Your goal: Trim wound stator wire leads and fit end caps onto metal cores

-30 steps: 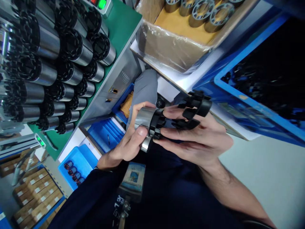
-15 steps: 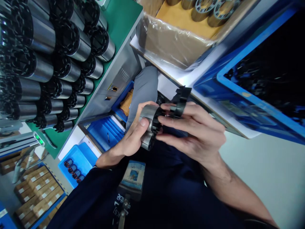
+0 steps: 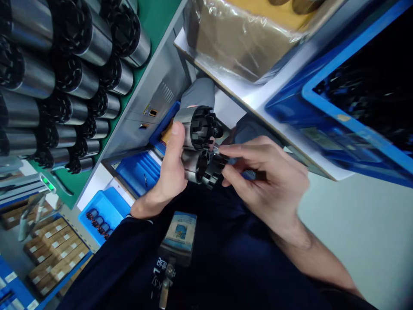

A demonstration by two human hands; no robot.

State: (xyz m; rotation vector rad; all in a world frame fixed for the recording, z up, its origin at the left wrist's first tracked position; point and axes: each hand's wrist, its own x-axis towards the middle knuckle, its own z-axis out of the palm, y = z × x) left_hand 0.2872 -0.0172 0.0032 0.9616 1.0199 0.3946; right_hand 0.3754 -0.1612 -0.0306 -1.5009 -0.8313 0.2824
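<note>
My left hand (image 3: 171, 165) is wrapped round two metal cylinders in front of my body. The upper cylinder (image 3: 185, 118) has a black slotted plastic end (image 3: 201, 127) facing right. Below it, the second cylinder (image 3: 191, 165) also shows a black end. My right hand (image 3: 264, 181) pinches a black plastic piece (image 3: 217, 165) at the lower cylinder's right end; whether the piece is seated there cannot be made out.
Rows of similar cylinders (image 3: 77, 75) stand on a green bench at left. A plastic-lined carton (image 3: 232, 41) sits on a shelf ahead. At right is a blue crate (image 3: 361, 118) of black parts. A blue tray (image 3: 112, 206) with several small parts lies lower left.
The cylinders in my left hand have turned, showing their black ends more. The black piece in my right hand has come down and left to the lower cylinder.
</note>
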